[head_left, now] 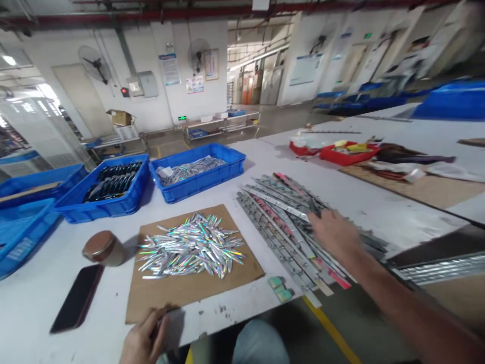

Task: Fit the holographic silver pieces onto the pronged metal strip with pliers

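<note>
Shiny silver slivers [193,242] lie heaped on a flat brown cardboard sheet [151,298] at the front of the white table [212,316]. My left hand [146,333] is at the table's front edge by the cardboard's lower left corner, its fingers curled; a small dark thing shows at them, too unclear to name. To the right, my right hand [333,232] reaches over a pile of long metal strips [280,247], some with red or pink parts. Its fingers are closed at the strips, and their tips are blurred. A small green piece [280,289] lies near the table edge.
Blue bins [197,187] stand along the back left, one with silver pieces, another with dark items. A lidded jar [104,247] and a phone [78,298] lie left of the cardboard. Red trays [344,157] are at the back right. A person [411,63] stands far off.
</note>
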Tool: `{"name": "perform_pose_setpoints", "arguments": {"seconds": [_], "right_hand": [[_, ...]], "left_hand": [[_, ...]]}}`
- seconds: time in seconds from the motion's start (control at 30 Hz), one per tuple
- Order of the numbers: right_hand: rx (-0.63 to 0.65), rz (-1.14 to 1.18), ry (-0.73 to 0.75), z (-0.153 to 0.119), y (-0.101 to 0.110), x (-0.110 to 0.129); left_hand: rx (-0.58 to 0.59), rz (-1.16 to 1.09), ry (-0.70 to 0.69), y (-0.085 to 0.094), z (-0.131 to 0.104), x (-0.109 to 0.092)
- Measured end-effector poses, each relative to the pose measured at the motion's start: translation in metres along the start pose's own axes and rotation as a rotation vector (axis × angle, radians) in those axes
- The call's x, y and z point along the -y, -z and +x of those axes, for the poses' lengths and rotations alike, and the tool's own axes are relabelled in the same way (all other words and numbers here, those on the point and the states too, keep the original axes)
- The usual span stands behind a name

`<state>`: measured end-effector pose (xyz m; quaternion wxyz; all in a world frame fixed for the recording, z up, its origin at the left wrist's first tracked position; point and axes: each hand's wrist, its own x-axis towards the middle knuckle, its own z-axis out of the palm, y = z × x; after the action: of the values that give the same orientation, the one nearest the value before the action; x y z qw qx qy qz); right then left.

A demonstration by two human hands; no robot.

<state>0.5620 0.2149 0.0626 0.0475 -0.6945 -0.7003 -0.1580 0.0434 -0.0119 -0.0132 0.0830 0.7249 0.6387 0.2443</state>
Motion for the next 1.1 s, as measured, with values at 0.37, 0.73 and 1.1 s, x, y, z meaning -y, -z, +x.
{"name": "perform_pose_setpoints", "arguments": {"seconds": [0.37, 0.73, 1.1], "right_hand": [[0.557, 1.108, 0.529, -0.193, 0.073, 0.163], [-0.583, 1.257, -0.392, -0.275, 0.021, 0.170], [0.442, 2.096, -0.720, -0.348, -0.104, 0.290]], "left_hand": [[0.209, 0.309, -0.762, 0.028, 0.037, -0.120], [0.369, 0.399, -0.108, 0.002, 0.067, -0.137], [0.420, 0.423, -0.128, -0.040, 0.063, -0.125]]}}
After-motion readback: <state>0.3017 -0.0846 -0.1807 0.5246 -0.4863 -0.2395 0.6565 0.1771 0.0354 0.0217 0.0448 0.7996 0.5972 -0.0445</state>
